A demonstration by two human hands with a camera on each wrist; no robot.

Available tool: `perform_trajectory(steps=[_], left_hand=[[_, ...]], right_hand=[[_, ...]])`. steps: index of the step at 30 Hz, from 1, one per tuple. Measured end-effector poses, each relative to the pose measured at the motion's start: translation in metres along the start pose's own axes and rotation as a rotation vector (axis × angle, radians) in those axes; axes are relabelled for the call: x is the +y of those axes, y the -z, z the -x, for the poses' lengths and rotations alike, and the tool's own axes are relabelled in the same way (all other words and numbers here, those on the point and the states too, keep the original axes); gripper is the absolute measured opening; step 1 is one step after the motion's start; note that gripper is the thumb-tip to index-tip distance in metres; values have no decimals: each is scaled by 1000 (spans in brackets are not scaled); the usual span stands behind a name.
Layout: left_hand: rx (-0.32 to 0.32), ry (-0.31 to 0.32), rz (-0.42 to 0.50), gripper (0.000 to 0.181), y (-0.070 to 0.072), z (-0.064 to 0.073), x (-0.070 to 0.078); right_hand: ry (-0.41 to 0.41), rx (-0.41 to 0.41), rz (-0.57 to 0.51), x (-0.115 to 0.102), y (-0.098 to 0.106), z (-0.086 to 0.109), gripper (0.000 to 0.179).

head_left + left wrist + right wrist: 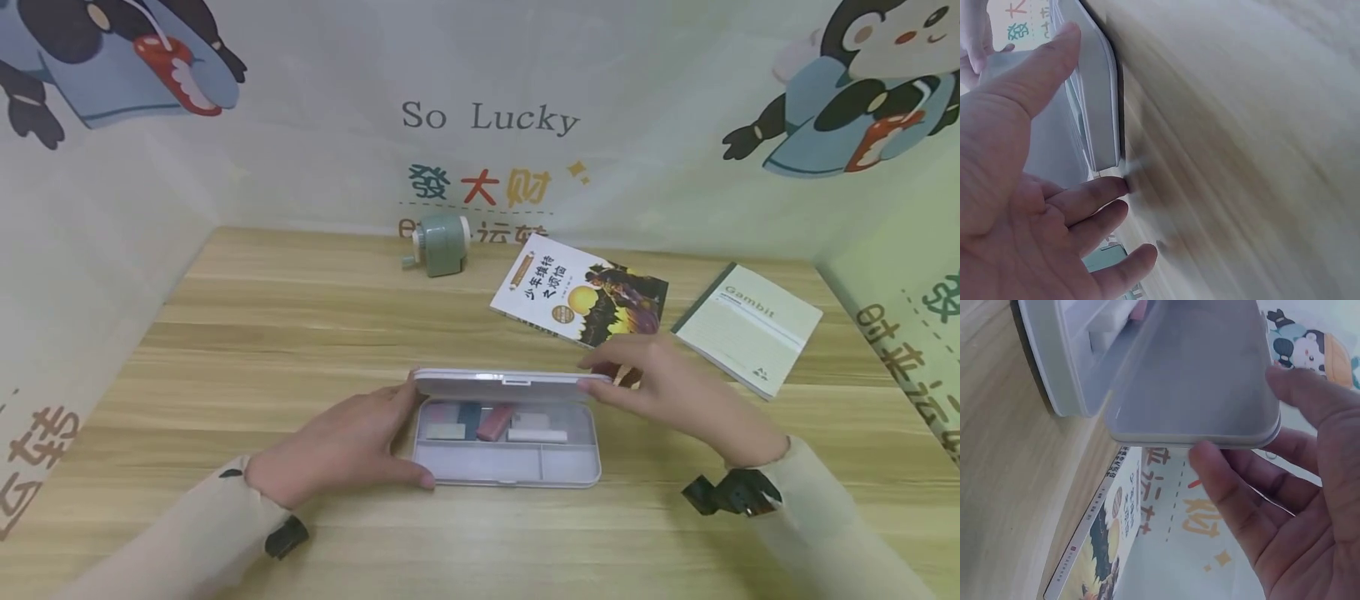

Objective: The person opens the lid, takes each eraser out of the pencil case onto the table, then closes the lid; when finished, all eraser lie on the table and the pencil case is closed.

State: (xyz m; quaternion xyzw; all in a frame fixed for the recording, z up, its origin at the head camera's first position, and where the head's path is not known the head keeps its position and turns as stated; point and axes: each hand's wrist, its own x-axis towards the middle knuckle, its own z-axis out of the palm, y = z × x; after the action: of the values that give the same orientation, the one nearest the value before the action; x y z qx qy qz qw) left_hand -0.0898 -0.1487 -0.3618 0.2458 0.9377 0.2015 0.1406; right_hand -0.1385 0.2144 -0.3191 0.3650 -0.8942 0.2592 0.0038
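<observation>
A white pencil case [480,463] lies on the table with its lid [1197,381] raised on the far side. My left hand [341,442] holds the case's left end, thumb along the near corner and index finger at the back. In the left wrist view its other fingers [1104,225] stay loose past the end. The lid's right edge is pinched between thumb and fingers of my right hand [667,387]. Inside the back compartment are a pink block [496,422], a dark blue piece [469,419] and white eraser-like blocks [537,436]. A divider splits the front compartment.
A green pencil sharpener [442,246] with a crank stands at the back. Behind my right hand lies an illustrated book [577,292], and further right a pale notebook [753,329] marked Gambit. Printed cloth [487,50] hangs around the wooden table [300,333].
</observation>
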Motion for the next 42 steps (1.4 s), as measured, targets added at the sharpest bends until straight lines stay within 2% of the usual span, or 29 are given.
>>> perform_trajectory(steps=[4,9,18,27,33,42], left_hand=[[-1,-6,16,132,0,0,0],[-14,9,21,132,0,0,0],[-15,16,34,133,-1,1,1],[-10,16,35,131,0,1,2],[-13,6,30,129,-2,0,1],[-21,13,19,128,-1,0,1]], right_hand=[[-56,70,-10,5,0,-3,6],[-91,175,-44,12,-6,-5,8],[-177,269,-92,22,-17,-14,10],[-202,285,-24,32,-27,-19,18],[-234,262,-17,37,-33,-18,23],[-238,258,-35,39,-38,-20,27]])
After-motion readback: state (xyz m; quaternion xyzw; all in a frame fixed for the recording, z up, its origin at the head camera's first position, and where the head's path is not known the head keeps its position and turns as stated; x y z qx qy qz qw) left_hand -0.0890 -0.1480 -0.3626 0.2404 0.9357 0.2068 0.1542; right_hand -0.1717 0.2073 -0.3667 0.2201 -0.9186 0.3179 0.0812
